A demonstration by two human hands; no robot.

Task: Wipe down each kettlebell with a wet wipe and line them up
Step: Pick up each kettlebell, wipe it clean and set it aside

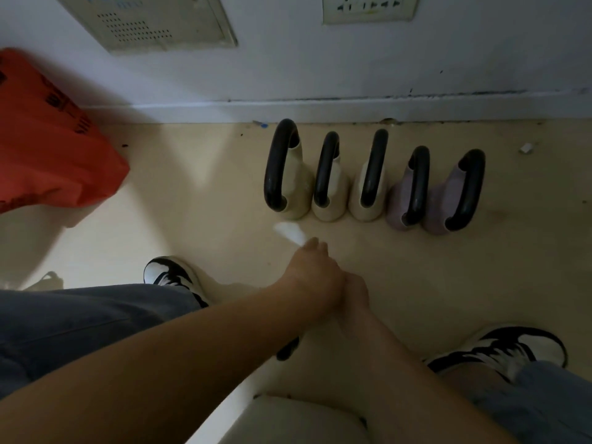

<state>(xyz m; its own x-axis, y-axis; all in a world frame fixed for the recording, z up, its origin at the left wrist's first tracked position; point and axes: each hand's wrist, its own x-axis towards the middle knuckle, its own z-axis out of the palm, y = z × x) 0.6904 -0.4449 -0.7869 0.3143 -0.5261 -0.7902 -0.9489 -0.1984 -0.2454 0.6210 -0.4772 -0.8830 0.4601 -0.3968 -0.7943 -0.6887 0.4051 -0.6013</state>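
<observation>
Head view: the wipe (pixel 290 233), blurred, sticks out from the fingertips of the left hand (pixel 315 270), which pinches it in the air just short of the row. The right hand (pixel 354 294) lies under that wrist, touching it and half hidden, so whether it is curled or slack cannot be told. Beyond them five kettlebells (pixel 358 200) stand upright on the floor (pixel 192 187) in a close row near the wall (pixel 320 75), three cream at the left, two purple at the right, the purple pair touching. The row looks set, so the step is probably a last pass. To do it well, turn the wipe to a clean face, start at the leftmost bell and work rightward, steady each by its black handle with the free hand, rub handle and body right round, and square the ends without knocking a neighbour. As for containers, an orange bag (pixel 48 139) slumps at the far left against the wall, its mouth out of sight, so its contents cannot be told. A pale rounded thing (pixel 288 421) at the bottom edge, partly under the arms, may be another bell or a tub; which, the view does not show.
</observation>
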